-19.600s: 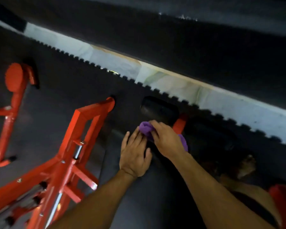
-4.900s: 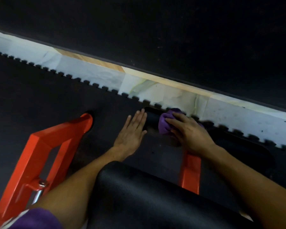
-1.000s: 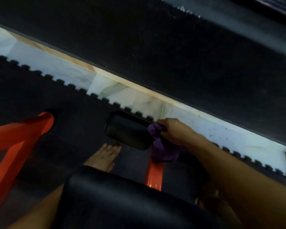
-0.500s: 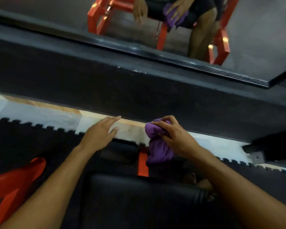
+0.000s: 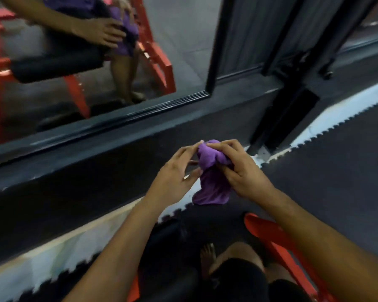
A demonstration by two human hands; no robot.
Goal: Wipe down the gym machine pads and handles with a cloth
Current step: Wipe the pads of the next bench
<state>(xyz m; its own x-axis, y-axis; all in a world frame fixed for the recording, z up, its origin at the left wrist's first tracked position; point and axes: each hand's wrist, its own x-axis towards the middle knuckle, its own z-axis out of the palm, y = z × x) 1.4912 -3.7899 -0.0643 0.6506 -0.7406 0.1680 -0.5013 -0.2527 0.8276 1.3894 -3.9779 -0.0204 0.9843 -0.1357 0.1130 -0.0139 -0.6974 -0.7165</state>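
While both arms reach fwd from the bottom edge, the purple cloth (image 5: 212, 175) sits bunched between the two hands just right of frame centre, held up in the air w/ nothing under it but dark floor mat (image 5: 327, 175). The right hand (image 5: 240, 171) is at 3 o'clock of the cloth, fingers curled over the top of the wad and thumb pressing into its side, so it's clamped on the fabric; a loose tail of cloth hangs down toward 6 o'clock below the knuckles. The left hand (image 5: 175, 177) is at 9 o'clock of the cloth, fingers long and mostly straight, fingertips touching the top edge of the wad; whether the thumb actually pinches the fabric I can't tell, pic is blurred there. At 6 o'clock, low in frame, a bare foot (image 5: 206, 258) and a knee show beside a red machine frame (image 5: 271, 236) and a black pad (image 5: 166, 240). A white floor strip (image 5: 52, 256) w/ toothed mat edge runs from 8 o'clock up toward 2 o'clock. At 11 o'clock a wall mirror (image 5: 183, 51) reflects the person's hands, the purple cloth, a black pad and red frame.
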